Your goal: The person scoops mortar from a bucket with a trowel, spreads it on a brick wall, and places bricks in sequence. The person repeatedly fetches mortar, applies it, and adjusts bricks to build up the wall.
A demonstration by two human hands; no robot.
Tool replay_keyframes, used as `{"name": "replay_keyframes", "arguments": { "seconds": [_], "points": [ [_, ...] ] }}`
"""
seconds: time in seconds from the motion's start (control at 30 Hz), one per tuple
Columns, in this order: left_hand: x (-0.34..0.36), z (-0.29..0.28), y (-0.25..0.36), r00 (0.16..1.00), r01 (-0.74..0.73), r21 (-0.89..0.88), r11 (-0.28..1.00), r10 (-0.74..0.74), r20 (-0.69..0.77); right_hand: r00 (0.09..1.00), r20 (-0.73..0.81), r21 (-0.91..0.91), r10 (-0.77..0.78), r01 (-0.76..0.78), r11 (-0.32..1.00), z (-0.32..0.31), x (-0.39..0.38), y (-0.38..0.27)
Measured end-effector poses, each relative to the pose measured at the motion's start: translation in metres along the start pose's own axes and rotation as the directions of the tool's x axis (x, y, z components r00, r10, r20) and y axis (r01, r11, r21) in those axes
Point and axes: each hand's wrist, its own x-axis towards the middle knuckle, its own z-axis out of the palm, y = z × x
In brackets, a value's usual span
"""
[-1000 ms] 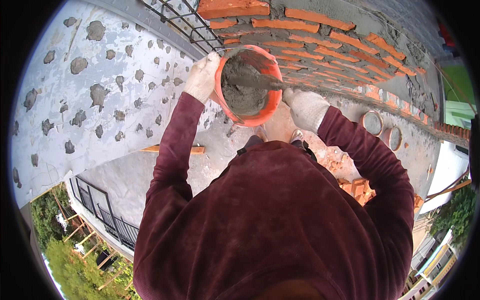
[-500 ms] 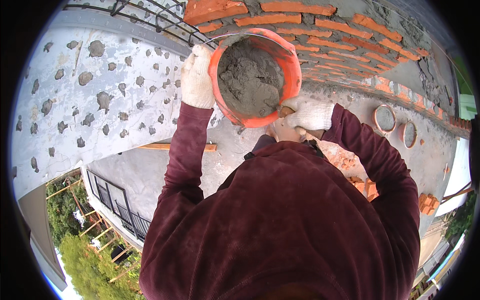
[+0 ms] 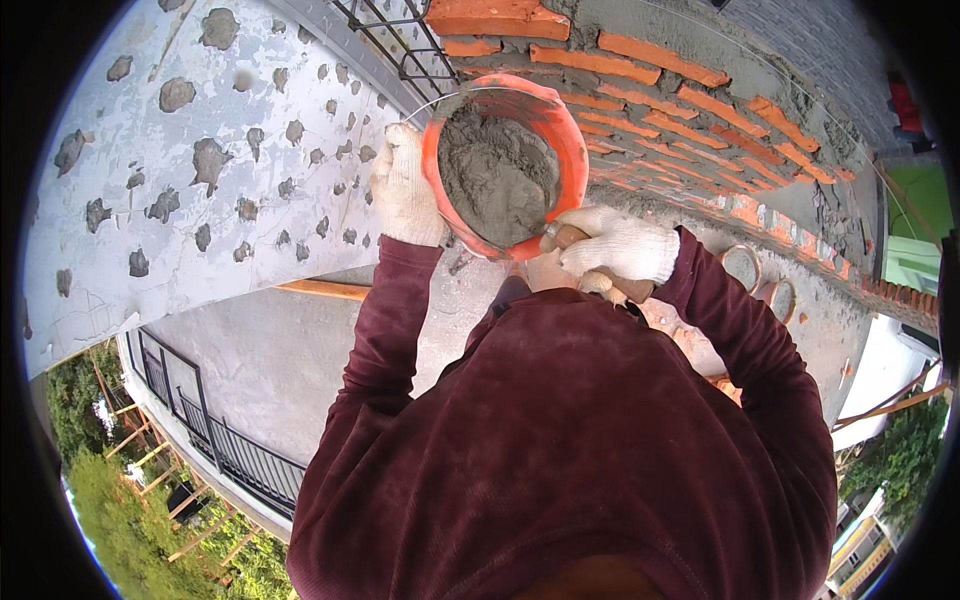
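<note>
An orange-red bucket [image 3: 572, 150] of wet grey mortar [image 3: 500, 170] is tilted toward me in front of the brick wall. My left hand [image 3: 408, 190], in a white knit glove, is closed on its left rim beside the thin wire handle. By the near right rim, my gloved right hand [image 3: 625, 245] is wrapped round the wooden handle [image 3: 566, 236] of what looks like a trowel. Its blade cannot be told apart from the mortar.
The brick wall [image 3: 640, 70] has thick mortar joints and runs off to the right. A pale, patch-marked wall [image 3: 230, 160] and steel rebar [image 3: 400, 45] stand left. Two round mortar containers [image 3: 740, 268] sit on the floor; a black railing [image 3: 215, 430] lies lower left.
The view has shifted, so the walls and railing sit differently in it. Both hands keep their grips, and the bucket stays between them, seen slightly lower and smaller.
</note>
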Motion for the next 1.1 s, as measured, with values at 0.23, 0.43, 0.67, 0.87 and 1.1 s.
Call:
{"name": "replay_keyframes", "arguments": {
  "seconds": [0.23,0.43,0.67,0.87,1.1],
  "points": [
    [0.03,-0.039,-0.02,0.995,0.059,-0.302,0.951,-0.082,-0.063,0.993,-0.09,-0.158,0.07,-0.083,0.984,0.015,-0.011,-0.075],
    [0.061,-0.058,-0.049,0.992,0.058,-0.335,0.941,-0.092,-0.086,0.959,-0.276,-0.264,-0.063,-0.013,0.965,0.038,-0.046,-0.167],
    [0.078,-0.059,-0.062,0.986,0.102,-0.327,0.94,-0.138,-0.089,0.836,-0.457,-0.743,-0.304,-0.172,0.647,0.037,-0.038,-0.296],
    [0.077,-0.058,-0.066,0.987,0.106,-0.263,0.959,-0.134,-0.09,0.745,-0.238,-0.778,-0.623,-0.53,-0.337,-0.012,0.029,-0.269],
    [0.071,-0.069,-0.057,0.976,0.134,-0.108,0.985,-0.15,-0.16,0.553,-0.198,-0.83,-0.809,-0.534,-0.162,0.038,0.009,-0.239]
  ]
}}
